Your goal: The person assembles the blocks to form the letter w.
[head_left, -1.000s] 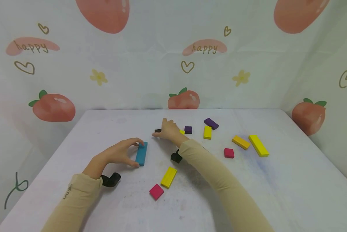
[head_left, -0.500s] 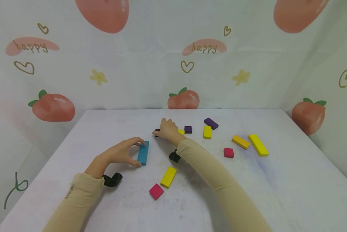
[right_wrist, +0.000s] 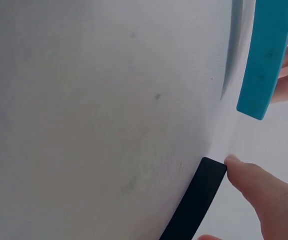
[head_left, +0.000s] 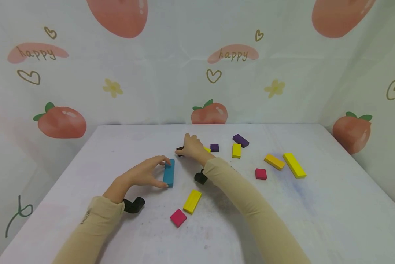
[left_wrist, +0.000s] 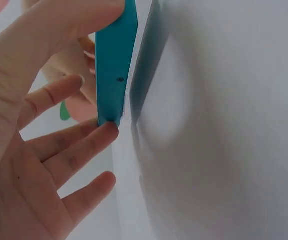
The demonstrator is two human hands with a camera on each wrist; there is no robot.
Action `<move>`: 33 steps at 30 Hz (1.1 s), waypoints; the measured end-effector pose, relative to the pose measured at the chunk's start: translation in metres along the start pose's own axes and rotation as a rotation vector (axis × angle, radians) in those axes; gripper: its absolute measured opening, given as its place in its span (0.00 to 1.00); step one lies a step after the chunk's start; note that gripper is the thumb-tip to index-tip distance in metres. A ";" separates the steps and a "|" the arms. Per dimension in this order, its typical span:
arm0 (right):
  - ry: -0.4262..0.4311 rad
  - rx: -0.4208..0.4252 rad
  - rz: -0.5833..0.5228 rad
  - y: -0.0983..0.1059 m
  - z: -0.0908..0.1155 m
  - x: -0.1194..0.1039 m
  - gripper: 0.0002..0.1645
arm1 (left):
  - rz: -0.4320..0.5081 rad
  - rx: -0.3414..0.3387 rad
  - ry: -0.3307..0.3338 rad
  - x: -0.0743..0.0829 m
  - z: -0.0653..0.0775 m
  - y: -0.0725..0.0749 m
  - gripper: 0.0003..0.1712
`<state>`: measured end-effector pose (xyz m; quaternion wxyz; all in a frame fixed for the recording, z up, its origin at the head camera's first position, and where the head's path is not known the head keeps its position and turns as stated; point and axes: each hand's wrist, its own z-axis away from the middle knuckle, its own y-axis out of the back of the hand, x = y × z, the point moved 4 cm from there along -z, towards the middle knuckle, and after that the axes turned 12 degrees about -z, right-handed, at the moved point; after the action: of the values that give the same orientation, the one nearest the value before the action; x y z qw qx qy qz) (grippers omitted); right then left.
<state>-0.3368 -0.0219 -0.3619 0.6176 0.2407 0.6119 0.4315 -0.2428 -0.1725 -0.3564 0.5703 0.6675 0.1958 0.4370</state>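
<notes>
A flat blue block is pinched lengthwise by my left hand, thumb at one end and fingers at the other. The left wrist view has this blue block slightly above the white tabletop, its shadow apart from it. Farther back, my right hand grips a black block, mostly hidden by the hand in the head view. In the right wrist view the thumb meets one end of that black block, while the other end runs out of frame. A gap separates the two held blocks.
Near the front lie a yellow block and a red block. A partly covered yellow block and a small purple block sit beside my right hand. Several more blocks, including an orange one, lie to the right.
My left hand has carried the blue block to the right, toward the black block. The black block has turned slightly in my right hand, which has stayed nearly in place.
</notes>
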 end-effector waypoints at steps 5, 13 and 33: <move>0.018 -0.002 -0.020 0.002 0.000 0.002 0.39 | -0.036 0.003 0.033 0.005 -0.007 -0.004 0.37; 0.045 -0.014 -0.036 0.005 0.003 0.001 0.36 | -0.100 0.014 0.113 0.009 -0.017 -0.010 0.40; 0.057 -0.038 0.042 0.010 0.006 0.004 0.36 | -0.124 0.051 0.246 0.022 -0.021 -0.013 0.44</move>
<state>-0.3340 -0.0125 -0.3548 0.5951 0.2294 0.6158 0.4626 -0.2445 -0.1403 -0.3617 0.5509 0.6096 0.3163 0.4742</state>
